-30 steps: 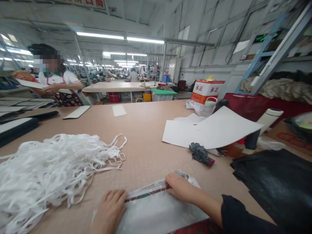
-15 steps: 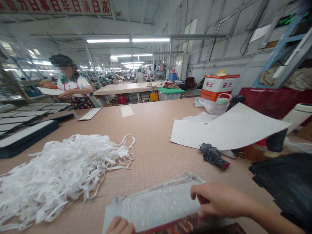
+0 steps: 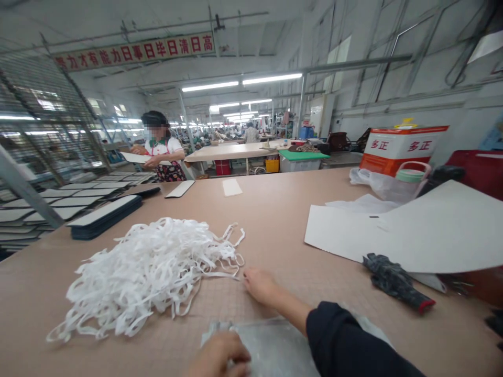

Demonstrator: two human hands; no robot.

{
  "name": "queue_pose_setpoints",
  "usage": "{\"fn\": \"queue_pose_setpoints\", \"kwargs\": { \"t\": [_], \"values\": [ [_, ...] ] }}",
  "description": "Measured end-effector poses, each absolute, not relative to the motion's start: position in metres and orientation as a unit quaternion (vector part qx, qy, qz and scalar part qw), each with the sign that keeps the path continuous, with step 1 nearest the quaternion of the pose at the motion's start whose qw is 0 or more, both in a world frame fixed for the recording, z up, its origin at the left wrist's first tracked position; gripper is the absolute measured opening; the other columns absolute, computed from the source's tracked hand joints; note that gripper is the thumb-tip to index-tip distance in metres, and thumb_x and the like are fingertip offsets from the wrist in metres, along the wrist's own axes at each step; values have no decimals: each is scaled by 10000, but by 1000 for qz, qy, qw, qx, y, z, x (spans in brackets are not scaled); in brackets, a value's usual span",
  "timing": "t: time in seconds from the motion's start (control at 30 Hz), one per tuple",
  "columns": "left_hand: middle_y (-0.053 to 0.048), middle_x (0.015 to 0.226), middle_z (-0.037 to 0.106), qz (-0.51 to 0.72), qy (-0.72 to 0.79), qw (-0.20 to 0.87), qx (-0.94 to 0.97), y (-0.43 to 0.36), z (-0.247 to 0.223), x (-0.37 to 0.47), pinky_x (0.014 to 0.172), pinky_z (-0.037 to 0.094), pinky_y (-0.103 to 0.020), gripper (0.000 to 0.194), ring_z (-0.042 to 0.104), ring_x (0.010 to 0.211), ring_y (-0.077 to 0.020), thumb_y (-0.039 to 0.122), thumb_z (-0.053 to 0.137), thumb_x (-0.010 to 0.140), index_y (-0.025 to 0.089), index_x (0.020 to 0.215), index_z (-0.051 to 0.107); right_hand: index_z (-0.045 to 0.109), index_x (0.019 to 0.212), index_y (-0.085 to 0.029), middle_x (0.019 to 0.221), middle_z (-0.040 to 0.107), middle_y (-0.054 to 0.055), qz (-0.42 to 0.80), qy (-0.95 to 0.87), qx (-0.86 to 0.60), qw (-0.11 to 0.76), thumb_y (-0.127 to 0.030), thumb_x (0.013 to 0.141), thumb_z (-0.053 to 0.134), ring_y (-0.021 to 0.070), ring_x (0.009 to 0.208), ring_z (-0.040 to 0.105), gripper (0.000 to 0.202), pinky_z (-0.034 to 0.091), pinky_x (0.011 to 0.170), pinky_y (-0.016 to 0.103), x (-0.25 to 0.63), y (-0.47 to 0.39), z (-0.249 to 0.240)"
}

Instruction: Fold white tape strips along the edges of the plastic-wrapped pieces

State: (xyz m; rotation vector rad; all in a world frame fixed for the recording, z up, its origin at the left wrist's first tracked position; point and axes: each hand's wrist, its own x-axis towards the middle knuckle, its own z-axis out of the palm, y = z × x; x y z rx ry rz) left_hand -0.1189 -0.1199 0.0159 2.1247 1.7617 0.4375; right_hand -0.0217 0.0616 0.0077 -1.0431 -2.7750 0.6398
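Note:
A tangled pile of white strips (image 3: 149,272) lies on the brown tabletop (image 3: 275,209). My right hand (image 3: 259,285) is at the right edge of the pile, its fingertips beside the loose strip ends; whether they pinch a strip cannot be made out. Below it, a grey, translucent plastic-like sheet (image 3: 279,345) lies at the near edge, partly covered by my right sleeve. My left hand (image 3: 226,353) rests at the sheet's left side with fingers curled; what it may hold is hidden.
Dark-edged white panels (image 3: 106,212) are stacked at the left. A large white board (image 3: 353,230) and a dark glove (image 3: 396,285) lie at the right, with a red-and-white box (image 3: 401,149) behind. A person (image 3: 163,149) stands at the back left holding a white panel.
The view has turned left. My right hand has moved from the grey sheet to the strips' edge. The dark red patterned piece near my hands is no longer in view.

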Motion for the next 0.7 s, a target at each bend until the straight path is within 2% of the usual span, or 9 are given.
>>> {"fn": "queue_pose_setpoints", "kwargs": {
  "t": [0.07,0.17,0.27,0.37,0.5,0.6,0.67,0.7],
  "values": [
    [-34,938,620,180,659,126,719,-99,15,-136,783,456,-283,173,567,882,-166,187,511,786,217,926,608,538,1014,-142,1038,579,125,210,-897,-376,98,-236,830,427,230,963,529,235,393,781,321,-43,65,0],
    [-77,1045,603,195,707,-26,679,-71,12,-169,872,411,-368,289,538,988,-208,143,486,752,208,1014,589,503,1037,-128,1079,534,154,217,-876,-406,145,-165,829,396,246,1028,475,237,370,811,351,-60,74,-8],
    [-98,1144,563,150,737,-156,640,-51,13,-202,957,299,-467,327,487,1080,-242,176,453,789,209,1100,550,555,870,-143,1019,549,136,241,-874,-386,171,-135,800,418,240,1011,471,154,352,822,346,-64,80,-10],
    [-123,1267,469,98,774,-236,580,-44,15,-232,988,195,-519,387,376,1189,-288,258,462,804,201,1187,487,543,714,-161,923,582,84,281,-881,-331,188,-134,752,466,201,935,501,90,358,806,297,-51,81,-6],
    [-139,1237,496,28,822,-227,522,-50,13,-262,976,124,-567,402,286,1239,-321,389,436,812,187,1151,518,487,613,-171,863,621,30,385,-862,-266,195,-171,723,446,165,803,546,118,403,707,262,7,89,12],
    [-134,1208,522,-3,845,-194,498,-55,11,-275,961,114,-584,402,279,1240,-329,413,427,803,194,1123,533,538,658,-164,927,636,54,593,-709,-264,276,-288,689,521,217,920,539,129,382,807,330,76,112,33],
    [-133,1224,509,-13,848,-184,496,-54,12,-278,953,118,-591,408,280,1237,-337,405,434,792,197,1132,525,589,758,-161,931,639,78,643,-611,-303,348,-356,660,586,231,975,532,218,364,861,353,124,129,45],
    [-135,1220,512,-19,847,-183,499,-53,13,-277,950,120,-594,407,283,1233,-343,393,443,785,194,1129,529,589,741,-165,907,642,78,651,-574,-322,380,-375,638,619,230,971,539,236,367,872,350,145,135,49]
  ]
}}
